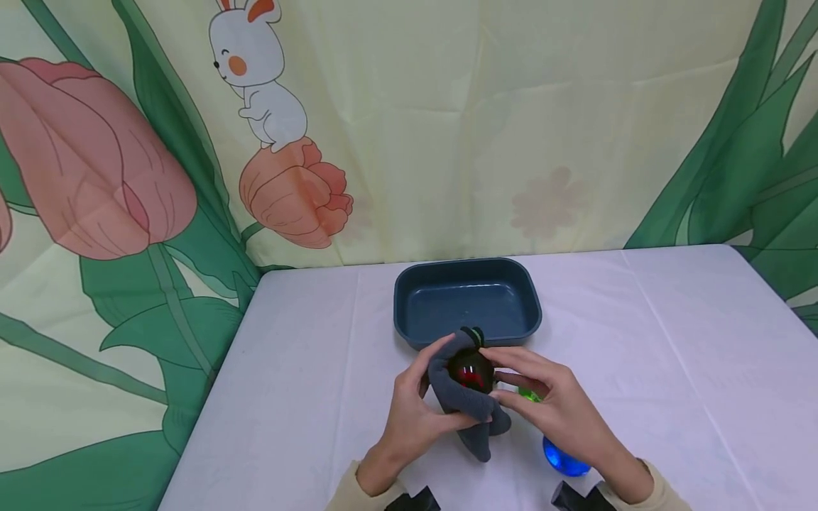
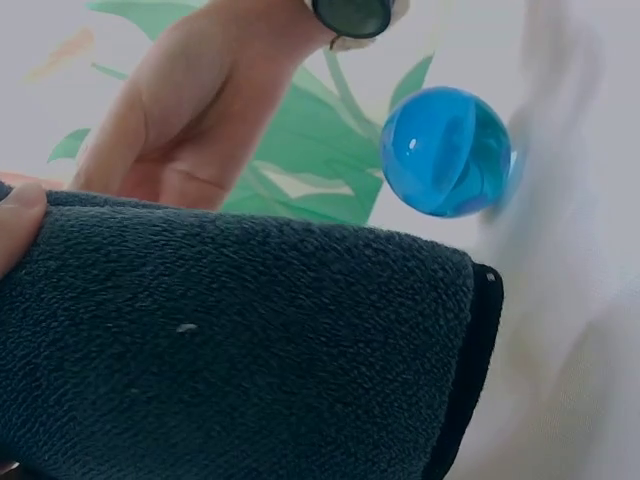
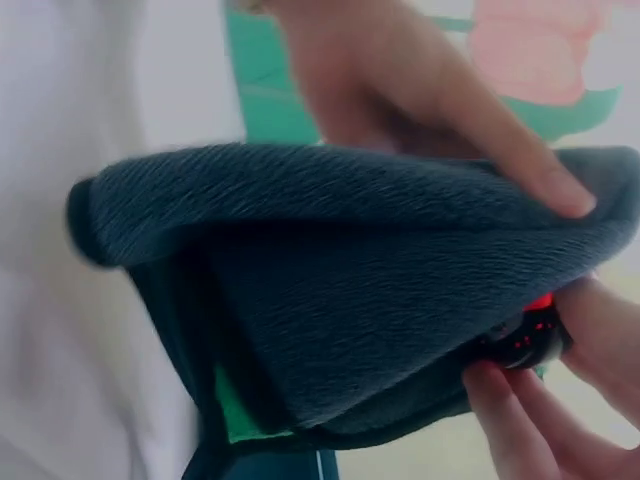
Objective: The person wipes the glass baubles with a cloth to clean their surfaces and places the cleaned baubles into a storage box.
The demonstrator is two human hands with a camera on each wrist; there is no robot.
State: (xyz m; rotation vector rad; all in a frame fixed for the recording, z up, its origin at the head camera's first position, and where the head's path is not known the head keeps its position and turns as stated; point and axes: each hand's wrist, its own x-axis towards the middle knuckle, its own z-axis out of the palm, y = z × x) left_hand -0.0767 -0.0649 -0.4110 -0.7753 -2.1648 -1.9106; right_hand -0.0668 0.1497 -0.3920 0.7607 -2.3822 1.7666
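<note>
Currently, a clear blue ball (image 1: 565,458) lies nearer the person than the grip, toward its right. The left hand (image 1: 412,411) grasps a folded, dark blue-grey plush cloth (image 1: 461,401), its long axis running roughly away from the person, a loose end hanging toward them. Cradled in that fold, between both hands, is a glossy dark-red ball (image 1: 471,370); the right hand (image 1: 562,397) pinches its uncovered side, so it is nearer, cloth separating the ball from the left. A green object (image 1: 530,394) is partly hidden behind the right fingers. Just beyond the grip stands a dark blue rectangular tray (image 1: 466,266).
</note>
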